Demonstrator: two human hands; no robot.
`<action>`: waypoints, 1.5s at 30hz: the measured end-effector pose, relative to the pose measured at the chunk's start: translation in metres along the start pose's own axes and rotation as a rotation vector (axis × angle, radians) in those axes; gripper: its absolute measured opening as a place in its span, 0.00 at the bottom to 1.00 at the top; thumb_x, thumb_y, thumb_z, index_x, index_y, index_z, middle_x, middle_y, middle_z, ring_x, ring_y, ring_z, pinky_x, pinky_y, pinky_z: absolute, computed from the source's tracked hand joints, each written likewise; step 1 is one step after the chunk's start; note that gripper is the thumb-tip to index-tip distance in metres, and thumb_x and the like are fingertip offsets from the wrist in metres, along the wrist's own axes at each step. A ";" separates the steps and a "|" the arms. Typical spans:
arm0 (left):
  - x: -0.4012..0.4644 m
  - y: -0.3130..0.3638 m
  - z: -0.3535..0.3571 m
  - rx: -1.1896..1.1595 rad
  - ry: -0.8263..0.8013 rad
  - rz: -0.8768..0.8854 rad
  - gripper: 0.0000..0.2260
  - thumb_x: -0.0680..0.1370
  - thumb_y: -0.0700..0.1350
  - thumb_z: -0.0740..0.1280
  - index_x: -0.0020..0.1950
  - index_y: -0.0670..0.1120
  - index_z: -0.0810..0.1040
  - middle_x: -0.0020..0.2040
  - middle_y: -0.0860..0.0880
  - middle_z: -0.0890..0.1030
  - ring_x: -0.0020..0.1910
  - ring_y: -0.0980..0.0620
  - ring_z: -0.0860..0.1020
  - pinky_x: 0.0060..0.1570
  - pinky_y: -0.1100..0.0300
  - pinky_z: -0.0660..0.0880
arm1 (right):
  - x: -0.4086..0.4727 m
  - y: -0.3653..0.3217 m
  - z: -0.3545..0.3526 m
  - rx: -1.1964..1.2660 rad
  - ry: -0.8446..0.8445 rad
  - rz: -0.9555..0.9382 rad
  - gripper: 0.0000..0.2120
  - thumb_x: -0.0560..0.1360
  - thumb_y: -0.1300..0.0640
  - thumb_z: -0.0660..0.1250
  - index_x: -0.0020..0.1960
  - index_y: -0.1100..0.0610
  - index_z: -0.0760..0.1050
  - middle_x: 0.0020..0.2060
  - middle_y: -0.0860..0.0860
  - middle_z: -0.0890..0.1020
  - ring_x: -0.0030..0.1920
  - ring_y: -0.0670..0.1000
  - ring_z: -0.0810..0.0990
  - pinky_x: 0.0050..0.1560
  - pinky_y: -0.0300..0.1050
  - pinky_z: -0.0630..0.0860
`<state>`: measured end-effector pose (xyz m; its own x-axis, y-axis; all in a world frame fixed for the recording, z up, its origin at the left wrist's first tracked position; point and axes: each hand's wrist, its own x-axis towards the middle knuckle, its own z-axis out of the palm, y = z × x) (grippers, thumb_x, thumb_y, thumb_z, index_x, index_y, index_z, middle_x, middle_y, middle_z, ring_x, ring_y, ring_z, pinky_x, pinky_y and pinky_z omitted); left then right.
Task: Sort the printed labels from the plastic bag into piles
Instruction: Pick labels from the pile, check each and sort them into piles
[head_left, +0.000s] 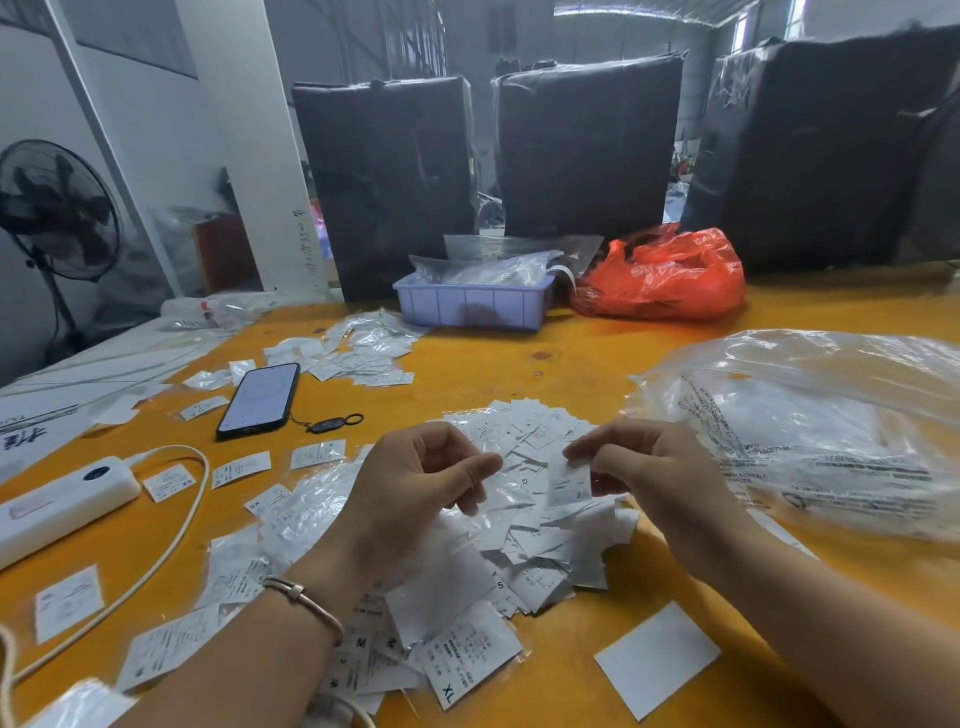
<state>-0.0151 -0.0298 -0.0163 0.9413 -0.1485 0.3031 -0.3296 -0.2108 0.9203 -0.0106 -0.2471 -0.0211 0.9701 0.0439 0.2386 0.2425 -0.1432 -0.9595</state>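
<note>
**One label up, heap below**

The right hand (636, 467) pinches a label (570, 483) above the heap (524, 525) at the table's (571, 364) middle. The left hand (415, 480) hovers, loosely curled, empty. The bag (810, 426) lies right. Glossy labels may cling together, so two could land in one pile.

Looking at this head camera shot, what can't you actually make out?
- Small white printed label pinched by right hand: text blurred in head view.
- Left hand: what its curled fingers hold is unclear.
- Lavender plastic bin: contents veiled by clear bags.
- Orange plastic bag: contents hidden.
</note>
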 end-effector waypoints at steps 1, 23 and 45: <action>0.000 0.000 0.001 -0.010 -0.004 0.011 0.12 0.70 0.46 0.74 0.41 0.36 0.80 0.32 0.42 0.83 0.29 0.51 0.79 0.33 0.65 0.75 | 0.000 0.000 0.001 0.055 -0.023 0.059 0.15 0.73 0.70 0.62 0.40 0.58 0.85 0.37 0.55 0.85 0.35 0.47 0.81 0.37 0.36 0.80; -0.002 0.007 -0.004 0.066 -0.244 -0.023 0.08 0.71 0.45 0.73 0.42 0.40 0.82 0.45 0.45 0.85 0.37 0.51 0.83 0.30 0.65 0.72 | -0.010 -0.004 0.010 -0.058 -0.151 -0.127 0.04 0.73 0.58 0.71 0.42 0.56 0.84 0.37 0.50 0.86 0.39 0.47 0.83 0.40 0.38 0.78; -0.001 0.001 -0.001 0.137 -0.100 -0.046 0.04 0.69 0.46 0.76 0.39 0.47 0.83 0.35 0.48 0.83 0.33 0.59 0.77 0.30 0.66 0.72 | -0.007 -0.014 0.008 -0.121 0.191 -0.287 0.22 0.70 0.70 0.68 0.59 0.50 0.78 0.39 0.51 0.82 0.37 0.52 0.81 0.38 0.55 0.80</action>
<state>-0.0163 -0.0292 -0.0153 0.9460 -0.2297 0.2287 -0.2994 -0.3487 0.8881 -0.0207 -0.2371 -0.0101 0.8436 -0.0850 0.5302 0.4931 -0.2680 -0.8276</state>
